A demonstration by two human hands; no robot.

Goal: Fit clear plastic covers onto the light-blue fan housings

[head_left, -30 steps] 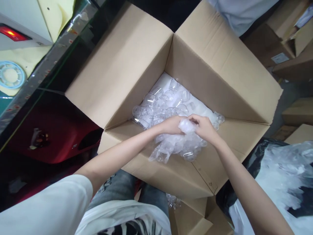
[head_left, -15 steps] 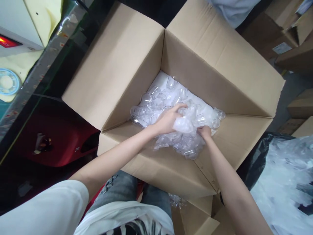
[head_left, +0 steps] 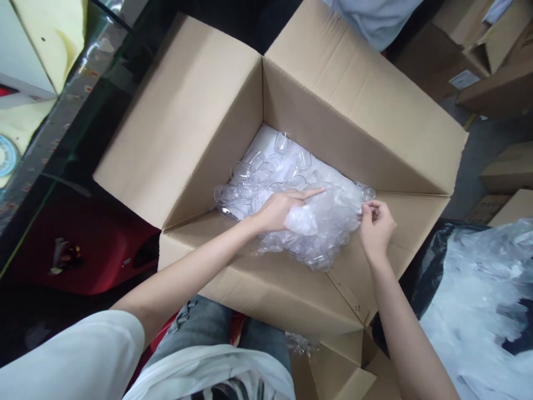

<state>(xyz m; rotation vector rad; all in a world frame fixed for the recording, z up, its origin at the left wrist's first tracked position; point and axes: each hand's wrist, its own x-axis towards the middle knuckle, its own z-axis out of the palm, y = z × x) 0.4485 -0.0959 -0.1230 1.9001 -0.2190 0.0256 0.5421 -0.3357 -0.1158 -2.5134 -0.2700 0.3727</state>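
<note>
A large open cardboard box (head_left: 333, 125) holds several clear plastic cups (head_left: 283, 143) on a white sheet. My left hand (head_left: 277, 211) is inside the box, its index finger stretched along a thin clear plastic bag (head_left: 337, 208). A bunched white plastic wad (head_left: 302, 220) sits against that hand's curled lower fingers. To the right, my right hand (head_left: 377, 222) pinches the edge of the bag between thumb and fingers. The bag is drawn out between both hands above the crumpled plastic and cups, and it partly hides them.
A black-lined bin (head_left: 478, 289) full of loose clear plastic stands at the right. More cardboard boxes (head_left: 470, 55) lie at the upper right, and another open box (head_left: 333, 372) is below. At the left are a dark table edge (head_left: 79, 94) and a red chair (head_left: 91, 261).
My right hand has moved right and up, pulling the plastic bag wider. My left hand's fingers have straightened along the bag. The view has shifted slightly.
</note>
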